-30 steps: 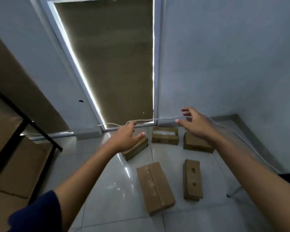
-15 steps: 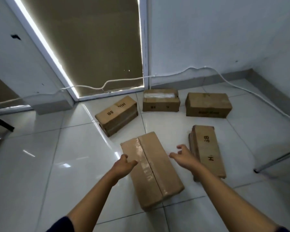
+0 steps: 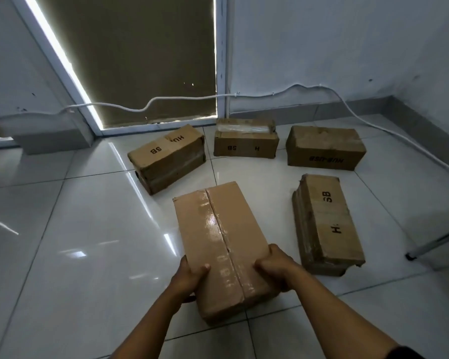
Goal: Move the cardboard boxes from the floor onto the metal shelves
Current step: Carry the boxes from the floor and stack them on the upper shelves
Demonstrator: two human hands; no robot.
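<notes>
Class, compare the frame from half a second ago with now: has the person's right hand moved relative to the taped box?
Yes. The right hand has closed in leftward onto the taped box's right edge and now grips it; earlier it hovered just off that side.

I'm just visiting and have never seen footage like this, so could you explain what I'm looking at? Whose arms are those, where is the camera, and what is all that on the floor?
There is no machine here. The arms belong to a person, and the camera sits on that person's head, looking forward and down, so you see what they see. It is a wide lens, so straight edges look bent.

Five cardboard boxes lie on a glossy tiled floor. The left hand and right hand grip the near end of the taped box closest to the person, one hand on each side. Whether it has left the floor yet I cannot tell.

The other boxes are untouched: one to the right, and three in a row nearer the wall. A white cable runs along the wall behind them. The shelves are out of view.
</notes>
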